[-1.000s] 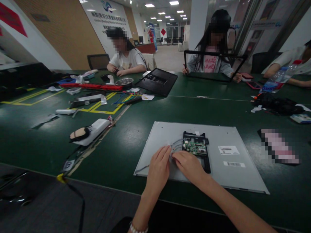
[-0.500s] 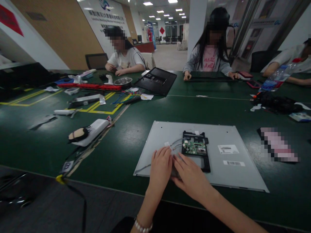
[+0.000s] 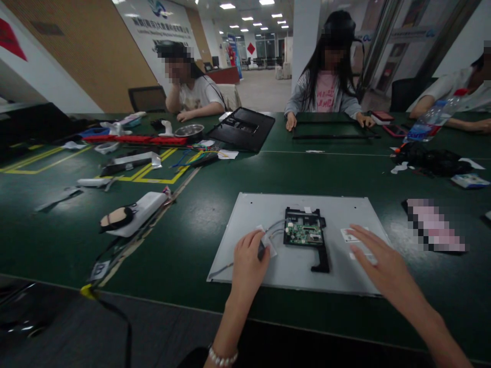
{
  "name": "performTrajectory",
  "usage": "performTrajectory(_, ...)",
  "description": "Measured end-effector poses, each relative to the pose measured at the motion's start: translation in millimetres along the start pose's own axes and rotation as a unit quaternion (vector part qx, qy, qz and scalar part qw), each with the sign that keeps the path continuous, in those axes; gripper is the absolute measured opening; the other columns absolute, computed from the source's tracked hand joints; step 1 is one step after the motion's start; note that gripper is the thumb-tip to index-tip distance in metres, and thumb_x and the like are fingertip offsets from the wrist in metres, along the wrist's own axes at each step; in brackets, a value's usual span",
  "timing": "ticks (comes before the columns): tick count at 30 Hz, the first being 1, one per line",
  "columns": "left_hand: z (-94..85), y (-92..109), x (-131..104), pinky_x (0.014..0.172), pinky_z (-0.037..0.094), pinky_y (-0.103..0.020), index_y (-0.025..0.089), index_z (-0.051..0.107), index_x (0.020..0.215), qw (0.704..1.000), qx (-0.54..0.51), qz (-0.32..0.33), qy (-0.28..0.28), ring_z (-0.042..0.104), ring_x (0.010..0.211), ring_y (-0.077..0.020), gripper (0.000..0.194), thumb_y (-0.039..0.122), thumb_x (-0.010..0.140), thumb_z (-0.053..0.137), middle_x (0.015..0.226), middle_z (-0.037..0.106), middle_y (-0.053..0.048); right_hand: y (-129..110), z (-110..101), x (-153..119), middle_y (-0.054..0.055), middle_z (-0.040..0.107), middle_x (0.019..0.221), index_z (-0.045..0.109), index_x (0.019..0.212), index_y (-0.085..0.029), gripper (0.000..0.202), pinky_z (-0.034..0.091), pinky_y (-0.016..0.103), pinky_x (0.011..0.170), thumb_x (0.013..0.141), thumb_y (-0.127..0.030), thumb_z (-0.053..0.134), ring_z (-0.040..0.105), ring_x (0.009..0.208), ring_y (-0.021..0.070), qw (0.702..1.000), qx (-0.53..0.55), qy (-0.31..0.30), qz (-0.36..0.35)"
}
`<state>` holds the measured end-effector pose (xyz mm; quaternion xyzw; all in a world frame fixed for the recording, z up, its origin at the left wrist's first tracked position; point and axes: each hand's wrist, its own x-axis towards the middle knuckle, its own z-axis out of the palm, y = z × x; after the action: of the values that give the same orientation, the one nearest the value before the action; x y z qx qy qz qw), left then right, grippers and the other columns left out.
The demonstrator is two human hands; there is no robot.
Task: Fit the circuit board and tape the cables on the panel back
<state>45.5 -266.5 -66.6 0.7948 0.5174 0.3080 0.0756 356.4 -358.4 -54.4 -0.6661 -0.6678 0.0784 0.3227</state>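
A flat grey display panel (image 3: 284,286) lies near the table's front edge. On it sits a black plastic frame (image 3: 325,258) carrying a green circuit board (image 3: 305,233). Grey cables (image 3: 274,225) run from the board toward my left hand (image 3: 249,260). That hand's fingers are curled around a small dark piece (image 3: 261,250), mostly hidden, with a clear plastic bit (image 3: 271,247) beside it. My right hand (image 3: 378,260) is held above the panel's right side, fingers stretched out, holding nothing. It partly covers a white label (image 3: 350,235).
A phone (image 3: 435,225) lies to the right, and a white device with a round beige top (image 3: 132,214) to the left. Farther back are a black cover (image 3: 245,128), a metal bowl (image 3: 189,132) and a bottle (image 3: 431,122). Across the table, a person holds a thin black frame (image 3: 333,137).
My right hand has moved away from my left hand to the right. The lower arm of the black plastic frame now shows uncovered. Across the table, the co-worker's thin frame has tilted.
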Motion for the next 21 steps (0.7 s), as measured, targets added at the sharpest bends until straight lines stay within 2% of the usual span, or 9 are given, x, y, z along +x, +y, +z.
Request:
performTrajectory(4,-2.3,2,-1,0.101,0.046,-0.046,0.019,0.056,0.122,0.998,-0.036,-0.023,0.05,0.057,0.115,-0.0253,0.034,0.019,0.088,0.053,0.122,0.06,-0.011,86,-26,-14,0.013,0.047,0.146,0.054,0.133,-0.021,0.052,0.04,0.056,0.107,0.091,-0.05,0.042,0.046,0.133,0.0344,0.988,-0.033,0.012,0.152)
performTrajectory(7,-6.2,5,-1,0.104,0.044,-0.045,0.02,0.053,0.127,0.994,-0.054,-0.032,0.088,0.054,0.119,-0.0245,0.037,0.02,0.09,0.052,0.126,0.058,-0.011,115,-29,-28,0.014,0.045,0.147,0.05,0.136,-0.022,0.059,0.038,0.058,0.107,0.088,-0.056,0.046,0.045,0.133,0.0372,0.979,-0.013,-0.003,0.203)
performTrajectory(9,-8.7,6,-2,0.104,0.044,-0.044,0.02,0.053,0.128,0.991,-0.061,-0.03,0.117,0.054,0.12,-0.0244,0.038,0.02,0.09,0.052,0.126,0.058,-0.011,118,-27,-34,0.013,0.045,0.148,0.045,0.14,-0.024,0.061,0.04,0.055,0.107,0.089,-0.057,0.046,0.048,0.13,0.0349,0.975,0.041,-0.004,0.216)
performTrajectory(12,-11.8,7,-2,0.104,0.044,-0.043,0.019,0.053,0.129,0.986,-0.056,-0.027,0.157,0.055,0.119,-0.0242,0.038,0.021,0.091,0.053,0.125,0.058,-0.011,107,-20,-35,0.012,0.047,0.146,0.039,0.144,-0.024,0.063,0.045,0.048,0.105,0.09,-0.056,0.046,0.055,0.125,0.0306,0.971,0.106,-0.012,0.212)
performTrajectory(16,-14.8,8,-3,0.101,0.046,-0.042,0.018,0.054,0.126,0.98,-0.053,-0.016,0.19,0.056,0.116,-0.0232,0.035,0.02,0.092,0.053,0.122,0.06,-0.011,89,-12,-31,0.012,0.052,0.143,0.044,0.142,-0.024,0.061,0.043,0.054,0.105,0.09,-0.056,0.046,0.056,0.123,0.0336,0.987,-0.006,-0.038,0.153)
performTrajectory(21,-17.5,11,-4,0.1,0.046,-0.041,0.019,0.058,0.121,0.976,-0.066,-0.007,0.206,0.057,0.114,-0.0222,0.03,0.019,0.091,0.054,0.12,0.061,-0.01,83,-14,-27,0.005,0.049,0.146,0.051,0.137,-0.026,0.054,0.04,0.056,0.108,0.092,-0.053,0.044,0.041,0.137,0.0326,0.985,-0.134,-0.102,0.038)
